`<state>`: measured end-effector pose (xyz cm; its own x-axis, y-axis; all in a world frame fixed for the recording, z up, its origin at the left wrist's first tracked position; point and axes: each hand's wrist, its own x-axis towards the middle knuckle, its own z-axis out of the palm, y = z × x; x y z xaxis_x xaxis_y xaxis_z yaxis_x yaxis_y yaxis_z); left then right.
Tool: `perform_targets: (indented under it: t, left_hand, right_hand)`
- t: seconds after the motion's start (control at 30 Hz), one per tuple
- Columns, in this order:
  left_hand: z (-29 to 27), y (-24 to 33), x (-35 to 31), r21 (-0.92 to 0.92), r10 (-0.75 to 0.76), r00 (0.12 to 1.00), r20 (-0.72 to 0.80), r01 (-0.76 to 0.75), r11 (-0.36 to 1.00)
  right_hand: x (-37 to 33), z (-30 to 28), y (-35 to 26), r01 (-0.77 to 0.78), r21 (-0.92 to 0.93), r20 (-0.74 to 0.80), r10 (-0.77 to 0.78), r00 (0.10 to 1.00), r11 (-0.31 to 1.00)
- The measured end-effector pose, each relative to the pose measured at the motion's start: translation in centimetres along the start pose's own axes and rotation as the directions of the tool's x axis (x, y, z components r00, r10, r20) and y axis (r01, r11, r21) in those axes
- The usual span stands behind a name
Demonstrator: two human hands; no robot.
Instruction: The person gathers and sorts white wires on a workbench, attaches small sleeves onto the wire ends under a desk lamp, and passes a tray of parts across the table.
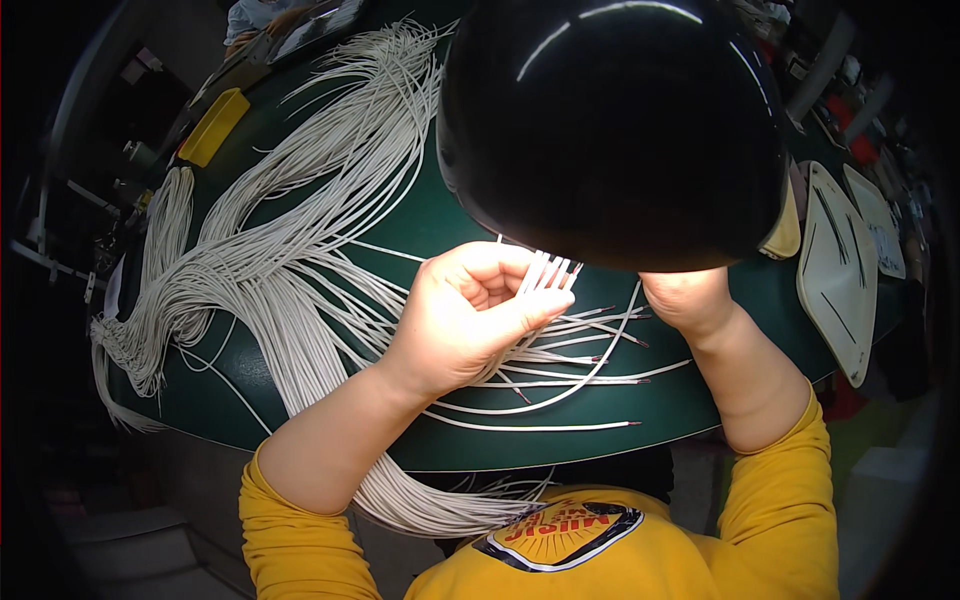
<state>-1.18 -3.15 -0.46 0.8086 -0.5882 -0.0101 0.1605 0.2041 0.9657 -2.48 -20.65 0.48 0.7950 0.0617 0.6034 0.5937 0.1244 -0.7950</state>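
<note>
My left hand (pixel 470 315) is closed in a pinch around several white wires (pixel 545 272), their ends fanned side by side between thumb and fingers. Dark stripped tips show at the ends of some. My right hand (pixel 690 298) is under the rim of a large glossy black dome (pixel 610 130); its fingers are hidden, so what it touches cannot be seen. Below the left hand, loose wire ends (pixel 590 382) spread over the green table (pixel 665 415). A thick bundle of white wires (pixel 270 250) fills the left side and partly hangs over the front edge.
A yellow tray (pixel 214 127) sits at the far left. To the right, a cream tray (pixel 840 280) holds a few thin dark rods, with another pale tray (pixel 875 220) beside it. The black dome blocks the far middle of the table. Part of another person shows at the top left.
</note>
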Motion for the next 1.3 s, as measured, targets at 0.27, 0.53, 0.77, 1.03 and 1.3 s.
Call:
perform_targets:
  t: [0.27,0.53,0.77,1.03,1.3]
  left_hand:
    - [0.4,0.0,0.0,-0.066,0.021,1.000,0.013,-0.020,0.998]
    - [0.0,0.2,-0.1,-0.018,-0.024,1.000,0.013,0.024,1.000]
    - [0.0,0.4,-0.2,-0.003,-0.055,0.998,0.029,0.055,0.998]
    - [-0.3,-0.4,0.1,-0.061,0.043,0.999,0.000,-0.043,0.997]
    - [-0.3,0.0,0.1,-0.040,0.033,0.999,0.012,-0.032,0.999]
  right_hand:
    - [0.1,0.1,0.0,0.050,-0.279,0.105,-0.021,0.994,0.959]
    - [0.0,-0.1,0.5,0.077,-0.298,0.121,-0.042,0.992,0.951]
    - [0.2,-0.5,0.0,0.088,-0.401,0.088,-0.057,0.994,0.912]
    - [-0.1,-0.4,-0.3,-0.031,-0.318,0.061,0.053,0.997,0.948]
    - [0.3,-0.3,-0.6,-0.019,-0.253,0.074,0.039,0.996,0.967]
